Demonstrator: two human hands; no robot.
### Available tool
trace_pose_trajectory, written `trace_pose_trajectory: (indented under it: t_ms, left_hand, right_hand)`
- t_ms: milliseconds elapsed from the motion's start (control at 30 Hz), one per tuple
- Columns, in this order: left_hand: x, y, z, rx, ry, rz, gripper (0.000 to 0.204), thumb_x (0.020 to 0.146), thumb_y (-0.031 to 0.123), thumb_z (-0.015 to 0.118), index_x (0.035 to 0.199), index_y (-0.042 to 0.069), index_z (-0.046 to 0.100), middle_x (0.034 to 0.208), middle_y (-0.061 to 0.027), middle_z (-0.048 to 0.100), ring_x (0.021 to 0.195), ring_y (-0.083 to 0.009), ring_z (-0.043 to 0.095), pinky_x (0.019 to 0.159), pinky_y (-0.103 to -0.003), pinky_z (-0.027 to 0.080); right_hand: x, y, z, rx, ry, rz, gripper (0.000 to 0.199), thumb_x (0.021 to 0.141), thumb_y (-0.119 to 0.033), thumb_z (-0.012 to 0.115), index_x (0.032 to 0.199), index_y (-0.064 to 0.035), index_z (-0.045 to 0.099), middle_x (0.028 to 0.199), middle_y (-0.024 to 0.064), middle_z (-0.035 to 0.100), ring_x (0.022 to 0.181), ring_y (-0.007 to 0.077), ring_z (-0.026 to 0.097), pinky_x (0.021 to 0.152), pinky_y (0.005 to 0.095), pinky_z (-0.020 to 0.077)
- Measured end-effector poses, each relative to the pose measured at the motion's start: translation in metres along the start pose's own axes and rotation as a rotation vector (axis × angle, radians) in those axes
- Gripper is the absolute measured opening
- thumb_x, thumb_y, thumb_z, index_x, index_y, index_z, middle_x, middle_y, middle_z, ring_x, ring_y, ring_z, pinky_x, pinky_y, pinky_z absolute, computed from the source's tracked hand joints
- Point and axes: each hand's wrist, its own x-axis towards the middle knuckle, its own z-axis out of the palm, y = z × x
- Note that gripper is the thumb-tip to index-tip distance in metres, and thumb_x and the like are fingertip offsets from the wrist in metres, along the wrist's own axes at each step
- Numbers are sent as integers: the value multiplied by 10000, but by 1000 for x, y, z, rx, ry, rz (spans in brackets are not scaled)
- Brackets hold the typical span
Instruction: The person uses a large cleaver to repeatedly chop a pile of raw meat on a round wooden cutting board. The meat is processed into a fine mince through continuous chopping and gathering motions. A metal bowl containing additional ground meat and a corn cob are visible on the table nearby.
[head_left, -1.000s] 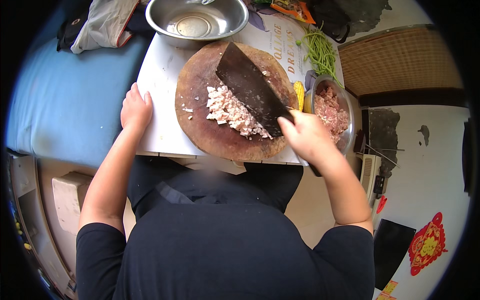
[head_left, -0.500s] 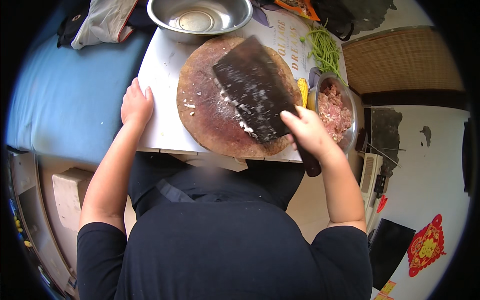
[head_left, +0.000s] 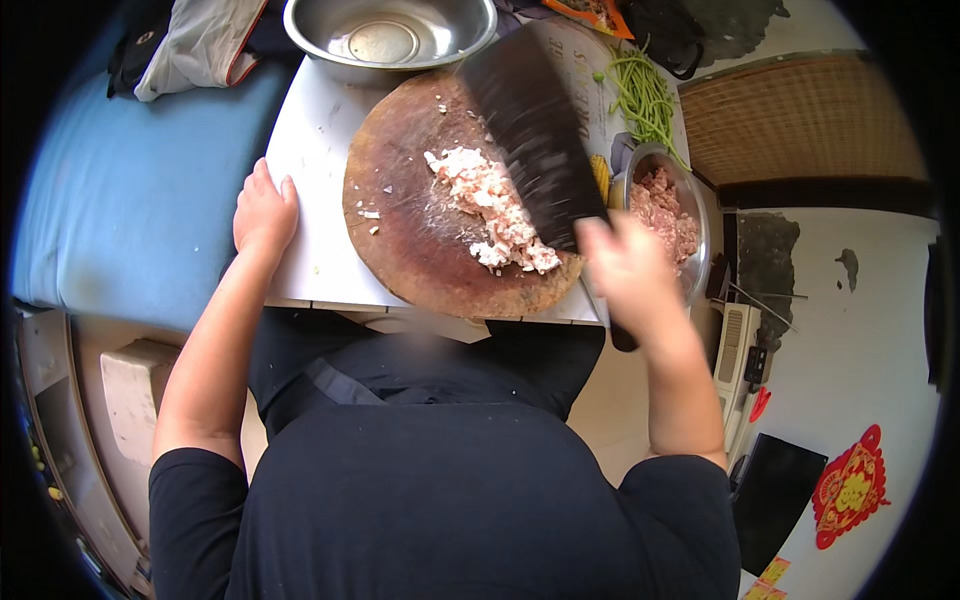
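My right hand [head_left: 632, 275] is wrapped round the handle of a broad dark cleaver [head_left: 530, 135], and both are smeared by motion. Its blade hangs over the right side of a round wooden chopping board [head_left: 400, 240]. To the left of the blade, a band of pale pink-and-white chopped meat [head_left: 490, 210] lies across the board's middle, with small scraps scattered around it. My left hand [head_left: 266, 208] holds nothing; it rests at the left edge of the white table [head_left: 320, 140], fingers stretched out, the thumb a little apart.
A metal bowl of minced meat [head_left: 668, 220] stands right of the board, with a corn cob [head_left: 600, 178] beside it. Green beans [head_left: 645, 100] lie at the far right. An empty steel basin [head_left: 390, 35] sits behind the board. A blue-covered bed [head_left: 140, 200] adjoins the table's left side.
The cleaver has shifted up and to the right, uncovering the chopped meat that it mostly hid. My right hand went with it; my left hand keeps its place at the table edge.
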Motion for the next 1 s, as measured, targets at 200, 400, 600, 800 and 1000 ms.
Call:
trace_pose_trajectory:
  t_ms: [200, 400, 600, 800, 1000]
  left_hand:
    - [-1, -7, -4, 23, -12, -22, 531, 905, 332, 412, 1318, 5, 342, 1247, -188, 479, 1106, -337, 500, 934, -419, 411]
    - [0, 3, 1, -4, -18, 0, 529, 906, 331, 411, 1315, 2, 343, 1242, -188, 484, 1104, -338, 501, 929, -421, 415]
    - [-1, -10, -1, 14, -5, -9, 525, 905, 331, 415, 1313, 9, 345, 1243, -194, 480, 1098, -340, 504, 924, -425, 417]
    - [-1, 3, 3, -19, -37, 15, 526, 902, 329, 422, 1314, 12, 345, 1238, -198, 482, 1093, -342, 506, 920, -424, 420]
    - [-3, -12, -2, 1, 7, -6, 526, 903, 331, 419, 1314, 10, 343, 1229, -198, 487, 1099, -346, 502, 924, -423, 419]
  right_hand:
    - [15, -16, -20, -73, -109, -73, 293, 868, -283, 519, 905, -1, 592, 762, 232, 611, 734, 391, 592, 659, 405, 472]
    - [2, -16, 16, -233, -141, -107, 313, 861, -296, 520, 863, 9, 588, 744, 239, 610, 731, 416, 591, 671, 460, 479]
    - [13, -28, -17, -9, -161, -98, 312, 858, -303, 524, 861, -1, 602, 760, 225, 612, 750, 397, 595, 676, 440, 475]
    - [12, -10, 18, -300, -150, -211, 300, 846, -290, 525, 874, 0, 595, 766, 234, 612, 743, 406, 591, 689, 463, 477]
    - [10, -33, -13, -19, -121, -249, 248, 847, -265, 547, 834, -24, 605, 691, 201, 599, 678, 382, 589, 620, 420, 469]
